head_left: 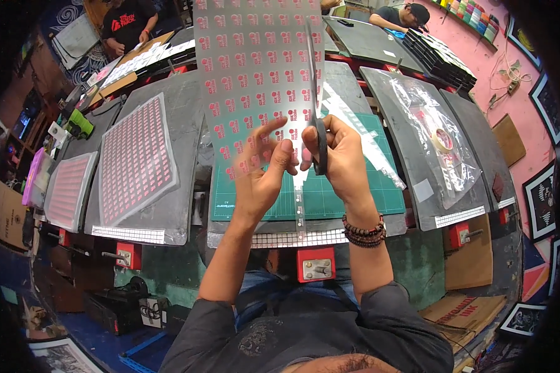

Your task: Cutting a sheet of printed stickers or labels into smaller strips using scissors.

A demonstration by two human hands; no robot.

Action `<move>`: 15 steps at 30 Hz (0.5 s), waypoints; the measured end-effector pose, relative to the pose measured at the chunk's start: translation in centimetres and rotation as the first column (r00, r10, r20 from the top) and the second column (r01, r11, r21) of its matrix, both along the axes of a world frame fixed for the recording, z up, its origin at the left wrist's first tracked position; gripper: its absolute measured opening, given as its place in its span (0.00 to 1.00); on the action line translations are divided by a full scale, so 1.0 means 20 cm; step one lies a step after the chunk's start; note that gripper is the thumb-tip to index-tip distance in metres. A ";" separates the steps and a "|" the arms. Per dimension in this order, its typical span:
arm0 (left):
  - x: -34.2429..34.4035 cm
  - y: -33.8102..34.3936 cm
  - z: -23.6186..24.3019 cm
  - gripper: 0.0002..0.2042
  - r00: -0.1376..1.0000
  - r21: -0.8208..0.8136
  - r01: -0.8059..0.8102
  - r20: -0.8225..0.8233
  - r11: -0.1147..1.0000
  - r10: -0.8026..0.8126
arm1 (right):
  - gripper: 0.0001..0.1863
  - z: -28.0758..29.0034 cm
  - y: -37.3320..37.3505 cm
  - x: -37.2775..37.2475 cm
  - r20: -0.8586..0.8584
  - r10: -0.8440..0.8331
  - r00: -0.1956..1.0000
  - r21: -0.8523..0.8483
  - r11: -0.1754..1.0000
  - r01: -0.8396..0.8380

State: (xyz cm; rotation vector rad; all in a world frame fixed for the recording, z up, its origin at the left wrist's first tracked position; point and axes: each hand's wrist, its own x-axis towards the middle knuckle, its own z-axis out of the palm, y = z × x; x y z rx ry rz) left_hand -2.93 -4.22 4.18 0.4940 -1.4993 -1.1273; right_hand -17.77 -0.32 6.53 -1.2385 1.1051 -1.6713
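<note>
My left hand (262,180) grips the lower edge of a translucent film sheet (255,53) printed with rows of small red logos. The sheet is held up in front of me, over a green cutting mat (239,202). My right hand (344,155) is wrapped round the black handles of a pair of scissors (321,149). Their blades point upward along the sheet's right side, near the last printed column. Narrow pale strips (370,152) lie on the mat's right part, and another thin strip (300,214) hangs over its near edge.
More printed sheets (137,155) lie on the grey boards at left. On the right board, a tape roll (442,140) rests on clear plastic. Two people work across the tables, one by stacked black frames (438,56). A red clamp (316,265) juts below the near edge.
</note>
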 end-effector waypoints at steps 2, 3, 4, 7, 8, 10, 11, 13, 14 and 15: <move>0.00 0.00 0.00 0.17 1.000 -0.027 -0.001 0.023 1.000 0.001 | 0.17 0.01 -0.01 -0.02 -0.009 0.002 1.000 -0.013 1.000 -0.002; 0.00 0.00 0.00 0.17 0.999 -0.054 -0.002 0.045 0.999 0.004 | 0.17 0.01 -0.02 -0.03 -0.017 -0.001 1.000 -0.018 1.000 0.001; 0.00 0.00 0.00 0.17 0.999 -0.055 0.000 0.046 0.998 0.003 | 0.17 0.02 -0.02 -0.03 -0.025 -0.004 1.000 -0.024 1.000 0.004; 0.01 0.01 0.01 0.17 0.999 -0.033 0.014 0.039 0.999 -0.013 | 0.17 0.06 -0.02 0.00 -0.002 -0.027 1.000 -0.017 0.999 0.027; 0.01 0.01 0.01 0.17 0.999 -0.033 0.006 0.039 0.999 -0.005 | 0.17 0.06 -0.02 0.00 -0.002 -0.027 1.000 -0.018 0.999 0.027; 0.00 0.01 0.01 0.17 0.999 -0.033 -0.002 0.039 0.999 0.003 | 0.17 0.05 -0.02 0.00 0.008 -0.021 1.000 -0.036 0.999 0.021; 0.00 0.01 0.01 0.17 0.999 -0.030 0.003 0.032 1.000 -0.002 | 0.17 0.04 -0.03 0.00 0.008 -0.021 1.000 -0.036 0.999 0.021; 0.00 0.01 0.01 0.17 1.000 -0.026 0.009 0.026 1.000 -0.008 | 0.18 0.03 -0.04 0.00 0.007 -0.035 0.999 -0.025 0.999 0.036; 0.01 0.00 0.00 0.17 0.999 -0.034 0.008 0.033 0.999 -0.007 | 0.18 0.03 -0.04 0.00 0.006 -0.035 0.999 -0.025 0.999 0.036; 0.01 0.00 0.00 0.17 0.999 -0.041 0.006 0.041 0.999 -0.005 | 0.18 0.04 -0.03 0.00 -0.004 -0.039 0.999 -0.018 0.999 0.039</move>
